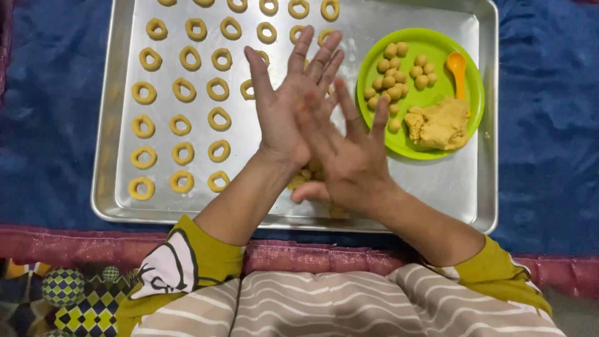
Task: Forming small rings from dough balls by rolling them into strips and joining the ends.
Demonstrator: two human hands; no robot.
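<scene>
My left hand [284,106] and my right hand [352,165] are pressed palm to palm above a silver baking tray [106,156], the right across the left, fingers stretched out. Whatever lies between the palms is hidden. Bits of yellow dough [302,178] show just below the hands. Several rows of yellow dough rings [182,125] fill the tray's left and far parts. On the tray's right stands a green plate [469,87] holding several small dough balls [393,81], a dough lump [440,125] and an orange spoon [457,65].
The tray rests on a blue cloth [50,112] with a dark red border [75,243] along the near edge. My striped lap [349,306] and a patterned fabric [68,293] lie at the bottom.
</scene>
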